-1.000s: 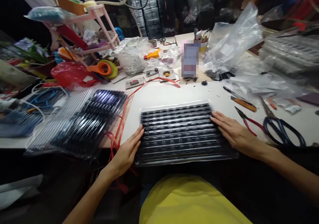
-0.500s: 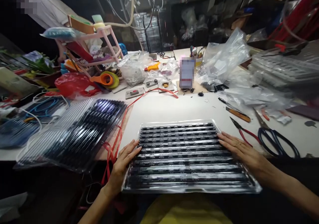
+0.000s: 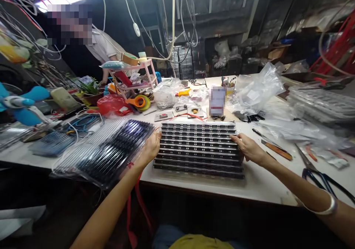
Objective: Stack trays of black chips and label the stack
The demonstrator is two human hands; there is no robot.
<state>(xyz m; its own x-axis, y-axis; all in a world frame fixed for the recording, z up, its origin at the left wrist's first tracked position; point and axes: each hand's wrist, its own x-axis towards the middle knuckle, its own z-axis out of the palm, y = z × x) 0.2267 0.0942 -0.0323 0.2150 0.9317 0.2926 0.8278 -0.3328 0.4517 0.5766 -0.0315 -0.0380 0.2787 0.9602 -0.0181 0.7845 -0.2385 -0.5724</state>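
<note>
A clear plastic tray filled with black strips (image 3: 198, 149) is tilted up over the front edge of the white table (image 3: 266, 190). My left hand (image 3: 152, 145) grips its left side, and my right hand (image 3: 246, 147) grips its right side, thumb over the edge. Rows of small pale dots show on the strips. Left of it, close to my left forearm, lies another ribbed tray (image 3: 111, 149), part clear and part filled with black strips.
Large scissors (image 3: 318, 175) and an orange-handled cutter (image 3: 277, 150) lie at the right. Plastic bags (image 3: 257, 88) and a phone (image 3: 217, 101) stand behind. A blue fan (image 3: 24, 103) is at the left. Another person (image 3: 104, 47) leans over at the back left.
The view has tipped up and left. The tray has been raised and tilted, its strips now show dots, and both hands have gone from resting at its sides to gripping it.
</note>
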